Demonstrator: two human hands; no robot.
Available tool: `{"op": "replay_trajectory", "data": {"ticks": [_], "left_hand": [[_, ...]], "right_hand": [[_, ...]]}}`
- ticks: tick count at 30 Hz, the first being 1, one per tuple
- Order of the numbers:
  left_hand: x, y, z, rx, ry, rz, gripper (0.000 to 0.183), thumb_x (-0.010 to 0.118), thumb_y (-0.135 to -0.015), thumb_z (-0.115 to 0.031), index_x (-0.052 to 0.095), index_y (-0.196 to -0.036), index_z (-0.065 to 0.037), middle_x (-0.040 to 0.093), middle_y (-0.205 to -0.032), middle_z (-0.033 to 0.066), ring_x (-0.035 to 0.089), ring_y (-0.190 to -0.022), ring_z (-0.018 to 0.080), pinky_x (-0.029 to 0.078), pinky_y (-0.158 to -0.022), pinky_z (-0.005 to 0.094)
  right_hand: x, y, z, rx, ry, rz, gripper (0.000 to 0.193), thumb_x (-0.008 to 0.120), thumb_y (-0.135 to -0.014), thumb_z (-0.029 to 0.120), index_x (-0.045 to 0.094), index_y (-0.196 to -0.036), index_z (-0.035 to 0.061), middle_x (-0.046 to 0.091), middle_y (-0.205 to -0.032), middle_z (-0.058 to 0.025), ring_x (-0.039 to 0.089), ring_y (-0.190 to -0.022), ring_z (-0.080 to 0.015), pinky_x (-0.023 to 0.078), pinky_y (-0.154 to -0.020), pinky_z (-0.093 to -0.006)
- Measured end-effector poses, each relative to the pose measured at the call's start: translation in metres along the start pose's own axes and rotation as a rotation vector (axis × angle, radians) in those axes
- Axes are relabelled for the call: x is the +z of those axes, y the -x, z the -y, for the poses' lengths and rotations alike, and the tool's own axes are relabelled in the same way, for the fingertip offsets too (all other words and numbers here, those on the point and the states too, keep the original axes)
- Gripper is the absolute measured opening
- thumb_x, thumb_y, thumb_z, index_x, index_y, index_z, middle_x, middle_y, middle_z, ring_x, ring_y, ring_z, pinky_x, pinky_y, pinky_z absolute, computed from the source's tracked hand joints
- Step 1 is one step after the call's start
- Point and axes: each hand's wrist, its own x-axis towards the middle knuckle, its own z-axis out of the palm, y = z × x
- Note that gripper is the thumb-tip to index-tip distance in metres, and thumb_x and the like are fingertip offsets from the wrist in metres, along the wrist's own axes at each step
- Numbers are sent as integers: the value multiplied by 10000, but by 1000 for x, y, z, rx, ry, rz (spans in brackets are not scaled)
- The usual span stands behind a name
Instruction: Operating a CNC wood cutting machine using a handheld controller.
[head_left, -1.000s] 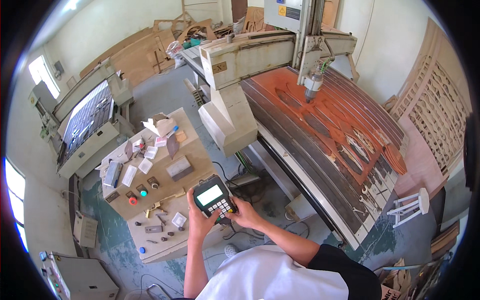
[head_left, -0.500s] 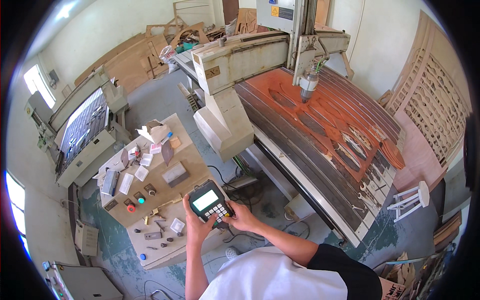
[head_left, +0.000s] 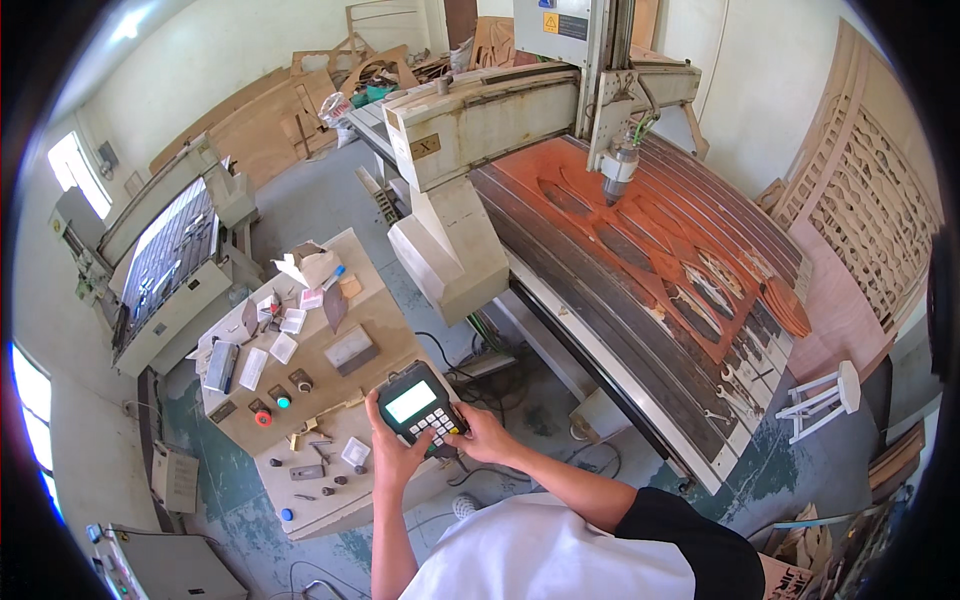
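Both my hands hold a dark handheld controller [head_left: 408, 388] with a lit pale screen and a keypad. My left hand [head_left: 396, 448] grips its left side, the thumb on the lower keys. On the other side my right hand [head_left: 484, 437] is closed round the lower right edge, its thumb by the keypad. Beyond, the spindle [head_left: 620, 166] of a large CNC router hangs over a reddish cut-out board [head_left: 570, 165] on the slotted bed [head_left: 620, 310]. Whether the spindle tip touches the board I cannot tell.
To my left stands a control cabinet [head_left: 385, 290] bearing a red knob [head_left: 263, 417], a grey block [head_left: 349, 350] and small boxes. Several wrenches [head_left: 735, 385] lie at the bed's near right end. A white stool [head_left: 822, 402] stands right of it. Cables [head_left: 600, 455] trail across the floor.
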Motion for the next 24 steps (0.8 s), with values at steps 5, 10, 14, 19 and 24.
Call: {"op": "replay_trajectory", "data": {"ticks": [5, 10, 14, 19, 24], "left_hand": [[1, 0, 3, 30, -48, -20, 1063, 769, -672, 29, 89, -1485, -59, 608, -1141, 211, 634, -1012, 283, 526, -881, 383], [0, 0, 0, 17, -19, -8, 1056, 767, -677, 30, 90, -1483, -58, 608, -1141, 210, 639, -1005, 285, 530, -874, 382], [1, 0, 2, 19, -11, -6, 1050, 766, -680, 29, 95, -1482, -63, 611, -1132, 207, 639, -1008, 279, 532, -870, 380], [1, 0, 9, 48, -46, -17, 1051, 765, -677, 29, 96, -1482, -68, 614, -1123, 204, 640, -1002, 278, 531, -867, 378], [1, -1, 7, 50, -46, -21, 1054, 763, -674, 28, 95, -1483, -68, 615, -1118, 205, 640, -999, 279, 531, -864, 377]], "right_hand": [[-1, 0, 0, -12, 12, -8, 558, 754, -800, 165, 509, -1253, -49, 660, -1042, -261, 682, -899, -377, 547, -753, -419], [-1, 1, 3, 18, 13, 14, 572, 749, -803, 164, 496, -1270, -47, 652, -1067, -266, 674, -923, -386, 547, -761, -423], [0, 0, -1, -4, 3, 7, 585, 748, -803, 168, 487, -1280, -48, 652, -1057, -268, 668, -936, -393, 542, -769, -423], [0, 0, -3, -22, 22, 7, 583, 747, -803, 173, 487, -1277, -47, 648, -1060, -270, 657, -954, -402, 535, -783, -429], [0, 0, -1, -14, 79, 27, 596, 754, -813, 126, 465, -1299, -60, 659, -1041, -219, 687, -892, -266, 569, -735, -352]]}}
